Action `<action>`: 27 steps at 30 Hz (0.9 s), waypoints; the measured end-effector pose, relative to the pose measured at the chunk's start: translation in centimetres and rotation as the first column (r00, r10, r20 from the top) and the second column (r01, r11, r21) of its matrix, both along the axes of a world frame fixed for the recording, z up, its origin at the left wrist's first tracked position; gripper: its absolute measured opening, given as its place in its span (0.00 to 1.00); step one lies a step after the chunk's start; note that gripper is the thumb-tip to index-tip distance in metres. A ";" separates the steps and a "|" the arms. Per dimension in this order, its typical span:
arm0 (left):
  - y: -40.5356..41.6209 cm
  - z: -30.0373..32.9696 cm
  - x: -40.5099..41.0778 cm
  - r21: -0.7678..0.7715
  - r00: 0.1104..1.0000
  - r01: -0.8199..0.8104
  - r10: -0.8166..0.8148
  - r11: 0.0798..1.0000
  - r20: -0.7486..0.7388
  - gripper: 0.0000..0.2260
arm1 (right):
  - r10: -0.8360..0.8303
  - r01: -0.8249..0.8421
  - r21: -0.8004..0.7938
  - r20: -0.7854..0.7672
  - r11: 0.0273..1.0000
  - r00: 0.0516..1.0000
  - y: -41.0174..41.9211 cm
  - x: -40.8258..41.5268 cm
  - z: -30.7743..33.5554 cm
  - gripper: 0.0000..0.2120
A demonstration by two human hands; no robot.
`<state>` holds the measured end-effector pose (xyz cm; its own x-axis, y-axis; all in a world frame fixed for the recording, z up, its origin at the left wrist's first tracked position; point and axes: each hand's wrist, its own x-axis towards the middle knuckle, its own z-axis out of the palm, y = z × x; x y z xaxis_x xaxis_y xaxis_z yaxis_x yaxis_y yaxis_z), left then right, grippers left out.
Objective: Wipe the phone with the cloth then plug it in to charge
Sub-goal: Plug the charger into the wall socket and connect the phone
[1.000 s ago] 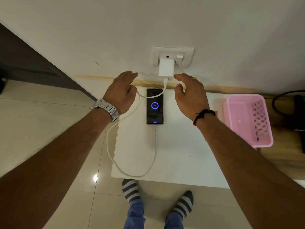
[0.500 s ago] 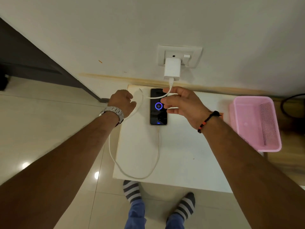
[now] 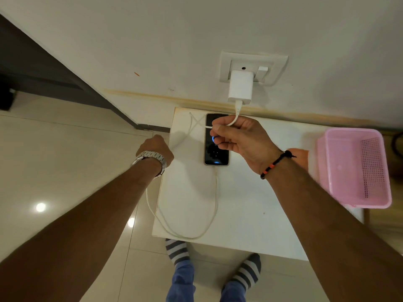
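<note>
Head view: lit phone [image 3: 216,149] flat, white cable [image 3: 214,205] at its near end.

White rectangular desk [image 3: 250,214], top surface matte, pushed against wall at 12 o'clock. Pink perforated plastic basket [image 3: 357,168] at 3 o'clock, sitting at the desk's right end; mesh wall on its right side. Small orange item [image 3: 299,154] just beside basket's left wall, mostly hidden; cannot tell what it is. Glossy beige tiled floor [image 3: 65,171] at 9 o'clock, two bright light reflections on it. Dark panel [image 3: 43,68] at 10 o'clock, meeting the wall. Pale painted wall [image 3: 196,29] with yellowish strip [image 3: 152,95] along its base. At 6 o'clock: grey-and-white striped socks [image 3: 177,250], blue trouser cuffs [image 3: 183,282].
</note>
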<state>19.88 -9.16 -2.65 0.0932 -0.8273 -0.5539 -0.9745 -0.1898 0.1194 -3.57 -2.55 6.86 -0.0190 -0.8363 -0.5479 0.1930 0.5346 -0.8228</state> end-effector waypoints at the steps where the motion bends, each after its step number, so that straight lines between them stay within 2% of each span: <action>1: -0.5 0.2 0.1 -0.043 1.000 -0.005 0.005 0.999 0.001 0.05 | -0.002 0.002 -0.004 -0.001 1.000 1.000 -0.1 0.1 -0.1 0.06; 5: -3.7 0.5 0.5 -0.255 0.981 -0.161 0.126 0.953 -0.151 0.06 | -0.013 0.012 -0.030 -0.031 0.999 0.999 -0.4 0.0 -0.3 0.06; 7: -5.7 0.3 0.3 -0.303 0.960 -0.235 0.171 0.924 -0.222 0.05 | -0.016 0.013 -0.057 -0.058 0.998 0.998 -0.7 0.1 -0.4 0.06; 10: -8.3 -0.9 -0.3 -0.320 0.963 -0.213 0.143 0.923 -0.229 0.03 | -0.023 0.012 -0.103 -0.101 0.995 0.995 -0.8 0.1 -0.8 0.06; 17: -11.3 -4.0 -1.7 -0.237 0.936 -0.131 0.042 0.963 -0.349 0.08 | -0.029 0.002 -0.166 -0.161 0.986 0.987 -0.7 -0.4 -1.6 0.08; 21: -11.7 -5.5 -1.6 -0.168 0.964 0.014 -0.058 0.986 -0.259 0.11 | -0.064 0.008 -0.229 -0.237 0.973 0.969 -0.6 -0.4 -2.3 0.07; 23: -11.9 -5.9 -1.3 -0.064 0.971 0.103 -0.114 0.993 -0.212 0.11 | -0.080 0.013 -0.253 -0.254 0.967 0.964 -0.6 -0.4 -2.6 0.08; 26: -11.9 -5.8 -0.9 0.144 0.968 0.230 -0.211 0.963 -0.135 0.22 | -0.101 0.024 -0.271 -0.271 0.962 0.957 -0.4 -0.5 -2.7 0.09; 27: -11.7 -5.8 -0.8 0.164 0.967 0.238 -0.217 0.957 -0.136 0.23 | -0.099 0.019 -0.279 -0.275 0.960 0.956 -0.4 -0.5 -2.8 0.10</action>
<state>19.06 -20.91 -8.42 -0.1591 -0.7064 -0.6897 -0.9760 0.0074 0.2176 -4.04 -2.93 4.10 -0.1938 -0.9445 -0.2652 -0.0456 0.2787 -0.9593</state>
